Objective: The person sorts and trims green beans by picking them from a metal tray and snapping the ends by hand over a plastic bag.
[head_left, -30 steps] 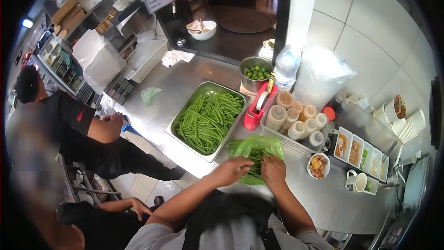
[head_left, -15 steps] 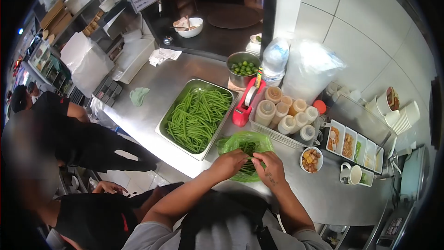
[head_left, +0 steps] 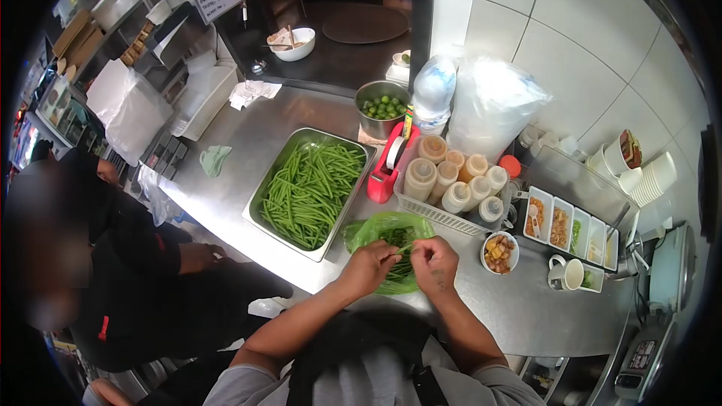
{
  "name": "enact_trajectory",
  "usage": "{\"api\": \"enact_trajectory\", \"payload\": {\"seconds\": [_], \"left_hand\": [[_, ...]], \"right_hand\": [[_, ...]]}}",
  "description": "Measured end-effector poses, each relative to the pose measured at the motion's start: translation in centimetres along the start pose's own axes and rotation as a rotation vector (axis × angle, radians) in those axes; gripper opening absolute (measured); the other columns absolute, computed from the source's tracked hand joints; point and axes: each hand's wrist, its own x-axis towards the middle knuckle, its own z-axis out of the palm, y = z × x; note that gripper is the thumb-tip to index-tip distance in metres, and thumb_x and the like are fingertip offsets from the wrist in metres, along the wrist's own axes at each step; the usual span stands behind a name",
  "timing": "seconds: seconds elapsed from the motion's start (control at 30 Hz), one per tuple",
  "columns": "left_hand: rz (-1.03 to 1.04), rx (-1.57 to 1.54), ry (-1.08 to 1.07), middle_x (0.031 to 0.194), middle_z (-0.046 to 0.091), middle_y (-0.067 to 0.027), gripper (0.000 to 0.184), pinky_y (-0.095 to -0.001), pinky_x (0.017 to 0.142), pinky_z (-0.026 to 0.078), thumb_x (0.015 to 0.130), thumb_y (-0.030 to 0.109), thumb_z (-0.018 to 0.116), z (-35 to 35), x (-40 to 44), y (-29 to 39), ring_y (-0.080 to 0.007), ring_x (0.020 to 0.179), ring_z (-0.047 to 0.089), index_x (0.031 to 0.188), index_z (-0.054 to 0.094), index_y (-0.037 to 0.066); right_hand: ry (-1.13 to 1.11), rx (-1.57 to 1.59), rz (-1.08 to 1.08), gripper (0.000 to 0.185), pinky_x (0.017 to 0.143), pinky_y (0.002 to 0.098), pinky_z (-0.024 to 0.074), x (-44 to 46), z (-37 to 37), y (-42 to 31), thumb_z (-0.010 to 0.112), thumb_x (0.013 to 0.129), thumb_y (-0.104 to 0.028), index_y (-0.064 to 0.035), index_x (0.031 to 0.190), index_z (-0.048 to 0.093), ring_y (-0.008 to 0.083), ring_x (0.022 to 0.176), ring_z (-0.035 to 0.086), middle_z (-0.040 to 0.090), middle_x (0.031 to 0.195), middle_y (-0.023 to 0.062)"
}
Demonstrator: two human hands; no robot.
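Just below the centre of the frame, we pinch a green bean [head_left: 405,248] with our left hand [head_left: 371,265] and right hand [head_left: 435,263], both closed on it above the green bag [head_left: 358,237].

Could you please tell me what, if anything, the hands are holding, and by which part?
The left hand and right hand appear to pinch a green bean toward its opposite ends, over the green plastic bag.
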Motion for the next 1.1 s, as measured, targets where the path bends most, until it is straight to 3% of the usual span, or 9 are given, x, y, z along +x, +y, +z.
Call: {"api": "enact_trajectory", "payload": {"seconds": [0.07, 0.13, 0.2, 0.3, 0.5, 0.7, 0.9, 1.0, 1.1], "left_hand": [[-0.112, -0.116, -0.005, 0.085, 0.063, -0.0111, 0.017, -0.0323, 0.062, 0.050, 0.092, 0.013, 0.062, 0.3, -0.4, -0.5, -0.0241, 0.070, 0.061, 0.102, 0.065, -0.001], [-0.225, -0.234, -0.013, 0.086, 0.065, -0.0095, 0.018, -0.0296, 0.061, 0.050, 0.094, 0.014, 0.061, 0.3, -0.5, -0.9, -0.0190, 0.068, 0.061, 0.102, 0.064, -0.002], [-0.484, -0.867, 0.031, 0.092, 0.068, -0.0078, 0.017, -0.0281, 0.059, 0.049, 0.097, 0.012, 0.057, -0.7, -0.5, -1.5, -0.0123, 0.063, 0.059, 0.105, 0.063, -0.001], [-0.382, -1.106, 0.162, 0.096, 0.068, -0.0108, 0.021, -0.0289, 0.061, 0.052, 0.099, 0.017, 0.055, -1.6, -0.1, -2.0, -0.0135, 0.063, 0.059, 0.108, 0.060, -0.001], [-0.353, -1.301, 0.145, 0.098, 0.067, -0.0112, 0.024, -0.0285, 0.063, 0.051, 0.100, 0.019, 0.053, -1.7, 0.0, -2.4, -0.0136, 0.067, 0.059, 0.113, 0.058, -0.001], [-0.290, -1.409, 0.138, 0.100, 0.067, -0.0123, 0.025, -0.0304, 0.065, 0.052, 0.101, 0.019, 0.050, -1.7, -0.2, -2.5, -0.0164, 0.068, 0.062, 0.115, 0.057, -0.001], [-0.285, -1.213, 0.143, 0.101, 0.066, -0.0134, 0.022, -0.0318, 0.068, 0.054, 0.100, 0.016, 0.052, -1.2, -0.5, -1.4, -0.0173, 0.070, 0.064, 0.111, 0.059, -0.002], [-0.101, -0.522, 0.049, 0.105, 0.064, -0.0116, 0.018, -0.0295, 0.075, 0.052, 0.099, 0.007, 0.051, -1.4, -1.2, 0.7, -0.0157, 0.082, 0.063, 0.111, 0.061, -0.003], [0.114, -0.287, 0.060, 0.106, 0.064, -0.0142, 0.021, -0.0321, 0.079, 0.053, 0.093, 0.002, 0.058, -1.4, -1.3, 2.0, -0.0226, 0.094, 0.063, 0.113, 0.063, 0.000]], "right_hand": [[0.203, 0.481, 0.521, 0.004, 0.061, 0.0243, 0.0468, -0.3, 0.9, 0.9, 0.065, 0.084, -0.004, -0.0010, 0.087, 0.067, 0.0096, 0.063, 0.057, 0.065, 0.075, 0.0017], [0.154, 0.525, 0.548, 0.006, 0.062, 0.0221, 0.0454, 0.6, 0.1, 0.6, 0.065, 0.085, -0.005, 0.0000, 0.089, 0.067, 0.0065, 0.065, 0.056, 0.065, 0.076, -0.0002], [-0.072, 0.467, 0.504, 0.012, 0.065, 0.0223, 0.0466, 0.8, -0.8, 1.1, 0.065, 0.086, -0.005, 0.0000, 0.097, 0.067, 0.0075, 0.071, 0.058, 0.066, 0.082, 0.0019], [-0.280, 0.203, 0.234, 0.016, 0.070, 0.0251, 0.0484, 0.0, -0.7, 1.0, 0.064, 0.087, -0.005, -0.0012, 0.103, 0.067, 0.0118, 0.078, 0.061, 0.067, 0.092, 0.0066], [-0.514, 0.523, 0.525, 0.016, 0.076, 0.0264, 0.0489, -1.5, 0.5, 1.2, 0.064, 0.090, -0.008, -0.0002, 0.104, 0.065, 0.0125, 0.089, 0.063, 0.069, 0.098, 0.0062], [-0.524, 0.866, 0.728, 0.014, 0.065, 0.0222, 0.0472, -1.2, 0.5, 1.2, 0.065, 0.091, -0.014, -0.0017, 0.097, 0.065, 0.0098, 0.076, 0.064, 0.070, 0.087, 0.0058], [-0.407, 1.141, 0.861, 0.008, 0.059, 0.0231, 0.0451, -2.1, 1.5, 2.2, 0.066, 0.087, -0.011, -0.0042, 0.086, 0.063, 0.0092, 0.067, 0.061, 0.067, 0.077, 0.0031], [-0.248, 0.255, 0.476, 0.014, 0.058, 0.0302, 0.0463, -2.0, 2.0, 1.1, 0.074, 0.075, -0.010, -0.0053, 0.073, 0.060, 0.0161, 0.063, 0.060, 0.064, 0.071, 0.0061], [-0.191, -0.008, 0.188, 0.013, 0.060, 0.0351, 0.0484, -1.4, 1.6, 0.7, 0.072, 0.073, -0.009, -0.0064, 0.073, 0.060, 0.0239, 0.066, 0.061, 0.060, 0.069, 0.0084]]}}
